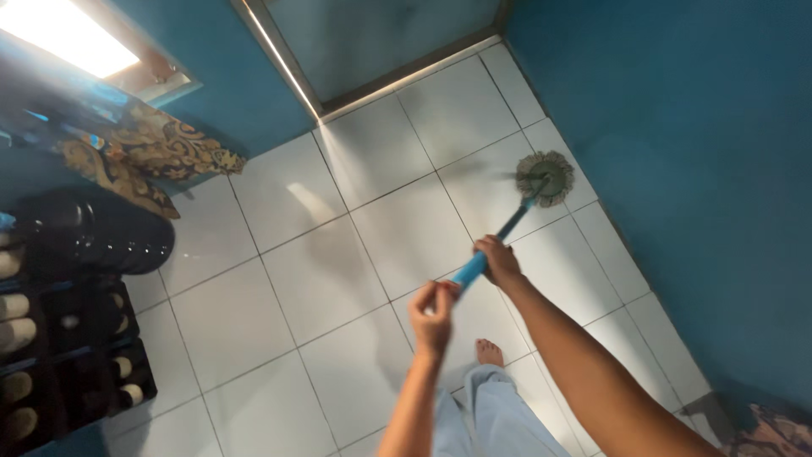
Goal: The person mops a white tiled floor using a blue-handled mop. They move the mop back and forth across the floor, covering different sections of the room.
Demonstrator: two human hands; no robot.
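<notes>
Mopping step is in hand, mid-stroke by the look of it. Both hands closed round the blue mop handle [491, 254]: left hand [433, 311] wrapped near the top end, right hand [499, 261] gripping a bit further down the shaft. Mop head [545, 177], round w/ frayed grey-tan strands, sits flat on the white tiled floor [321, 279], close to the blue wall [694, 169] on the right and not far from the glass door sill [406, 76] at the far end. A bare foot [488, 351] and light trouser legs [495, 415] show below the arms.

Judging from this, the head is at the far reach of a stroke near the corner; next move prob. calls for pulling or sweeping the handle back across the tiles, keeping the head flat and clear of the wall, w/ both grips kept firm.

Containers: a dark rack [68, 355] at left w/ open compartments, each holding pale rounded items, maybe shoes or rolled things; too dim to tell which. Above it a shiny black rounded thing [101, 237], also hard to make out. A patterned cloth [161, 152] in gold and dark tones hangs under a bright window [68, 38] top left.
</notes>
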